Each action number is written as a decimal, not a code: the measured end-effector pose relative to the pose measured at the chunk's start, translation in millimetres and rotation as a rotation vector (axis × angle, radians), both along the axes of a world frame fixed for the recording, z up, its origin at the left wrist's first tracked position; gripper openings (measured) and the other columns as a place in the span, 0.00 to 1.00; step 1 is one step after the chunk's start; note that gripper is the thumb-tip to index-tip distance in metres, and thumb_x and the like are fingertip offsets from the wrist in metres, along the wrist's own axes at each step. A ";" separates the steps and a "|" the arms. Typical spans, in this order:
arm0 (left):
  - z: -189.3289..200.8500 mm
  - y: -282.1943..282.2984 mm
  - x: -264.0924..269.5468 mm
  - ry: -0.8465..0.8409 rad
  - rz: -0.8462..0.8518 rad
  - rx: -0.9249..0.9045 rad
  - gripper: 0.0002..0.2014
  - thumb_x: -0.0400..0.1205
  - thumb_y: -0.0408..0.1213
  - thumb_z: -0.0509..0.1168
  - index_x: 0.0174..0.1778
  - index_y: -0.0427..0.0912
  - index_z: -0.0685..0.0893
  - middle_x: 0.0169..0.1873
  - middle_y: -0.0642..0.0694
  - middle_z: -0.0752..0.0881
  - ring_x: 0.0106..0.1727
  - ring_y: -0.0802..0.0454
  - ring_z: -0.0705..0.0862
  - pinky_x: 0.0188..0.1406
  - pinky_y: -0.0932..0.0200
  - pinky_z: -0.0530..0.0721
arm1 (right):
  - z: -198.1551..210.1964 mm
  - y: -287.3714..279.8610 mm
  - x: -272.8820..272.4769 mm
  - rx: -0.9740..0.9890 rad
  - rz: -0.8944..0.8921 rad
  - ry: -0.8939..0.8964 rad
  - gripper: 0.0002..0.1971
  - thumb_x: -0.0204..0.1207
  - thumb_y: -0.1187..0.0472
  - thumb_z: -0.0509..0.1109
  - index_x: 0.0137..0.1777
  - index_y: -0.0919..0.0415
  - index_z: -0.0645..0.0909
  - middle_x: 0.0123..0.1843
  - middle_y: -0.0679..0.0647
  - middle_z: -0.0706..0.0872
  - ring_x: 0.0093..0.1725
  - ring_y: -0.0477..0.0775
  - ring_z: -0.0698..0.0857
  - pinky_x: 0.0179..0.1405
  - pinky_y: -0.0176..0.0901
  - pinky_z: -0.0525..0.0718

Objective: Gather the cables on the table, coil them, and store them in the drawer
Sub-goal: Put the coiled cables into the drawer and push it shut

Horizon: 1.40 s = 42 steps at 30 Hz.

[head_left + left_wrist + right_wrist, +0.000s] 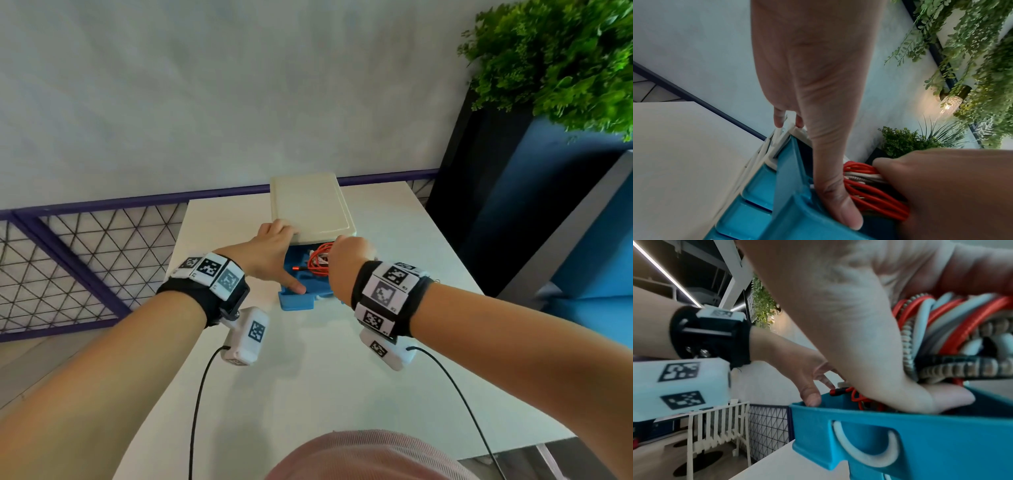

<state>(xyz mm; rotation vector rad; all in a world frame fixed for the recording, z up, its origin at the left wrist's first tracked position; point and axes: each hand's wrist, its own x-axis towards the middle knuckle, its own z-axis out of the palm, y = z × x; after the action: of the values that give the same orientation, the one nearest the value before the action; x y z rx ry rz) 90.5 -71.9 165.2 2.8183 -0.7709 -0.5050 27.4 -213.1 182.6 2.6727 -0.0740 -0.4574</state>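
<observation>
1. White tabletop (308, 359) runs to a pale wall, with a purple mesh railing (85, 246) on the left and leafy green plants (555, 61) at the far right.
2. Your left hand (270, 250) steadies the cream plastic drawer box (308, 205): fingers (779, 119) rest straight on its near top edge, thumb pressed on the rim of the pulled-out blue plastic drawer (920, 443).
3. Your right hand (346, 260) curls its fingers around the coiled bundle of red, white and braided cables (941, 331), held just above and partly inside the drawer.
4. One red plug end (296, 269) lies toward the drawer's left side.
5. Risk, as I judge it: released loosely, the coil may spring open, and loops draped over the rim could jam the drawer when you push it shut.
</observation>
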 end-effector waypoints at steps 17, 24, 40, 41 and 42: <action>-1.6 4.7 -1.2 -0.036 -0.066 -0.014 0.54 0.61 0.62 0.77 0.76 0.42 0.58 0.73 0.47 0.57 0.76 0.44 0.54 0.76 0.40 0.66 | -21.5 24.1 27.4 0.452 -0.123 -0.042 0.29 0.75 0.36 0.65 0.62 0.60 0.75 0.54 0.54 0.83 0.55 0.57 0.85 0.55 0.47 0.83; -0.7 3.7 -1.7 -0.036 -0.052 0.001 0.57 0.59 0.65 0.77 0.77 0.43 0.59 0.74 0.47 0.58 0.76 0.43 0.55 0.76 0.39 0.66 | 5.4 -23.8 11.8 0.811 -0.111 0.101 0.31 0.74 0.29 0.61 0.63 0.54 0.77 0.55 0.54 0.86 0.48 0.54 0.86 0.50 0.44 0.86; 7.9 -4.2 -10.1 0.049 0.009 0.040 0.61 0.59 0.64 0.77 0.82 0.46 0.51 0.77 0.55 0.51 0.79 0.50 0.49 0.79 0.44 0.62 | -51.6 -29.8 9.3 0.569 0.562 0.030 0.18 0.87 0.65 0.52 0.68 0.70 0.78 0.69 0.62 0.76 0.72 0.61 0.69 0.73 0.45 0.55; 8.3 -4.6 -10.8 0.054 0.013 0.046 0.61 0.59 0.64 0.77 0.82 0.46 0.51 0.77 0.55 0.50 0.79 0.50 0.49 0.79 0.44 0.62 | -52.1 -29.8 14.6 0.612 0.548 0.028 0.17 0.86 0.66 0.54 0.66 0.70 0.78 0.67 0.62 0.77 0.69 0.61 0.70 0.71 0.46 0.63; 8.8 -5.1 -11.8 0.061 0.017 0.057 0.62 0.59 0.65 0.77 0.82 0.47 0.50 0.78 0.56 0.49 0.80 0.50 0.48 0.79 0.44 0.62 | -53.2 -30.9 20.7 0.658 0.516 0.019 0.15 0.85 0.67 0.56 0.65 0.70 0.78 0.66 0.63 0.77 0.67 0.60 0.72 0.67 0.47 0.69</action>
<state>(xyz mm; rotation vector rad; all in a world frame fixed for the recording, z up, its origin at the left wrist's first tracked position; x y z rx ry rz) 78.7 -77.1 174.0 2.8441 -0.7316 -0.6168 48.2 -244.0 129.4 3.1385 0.8947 -0.3771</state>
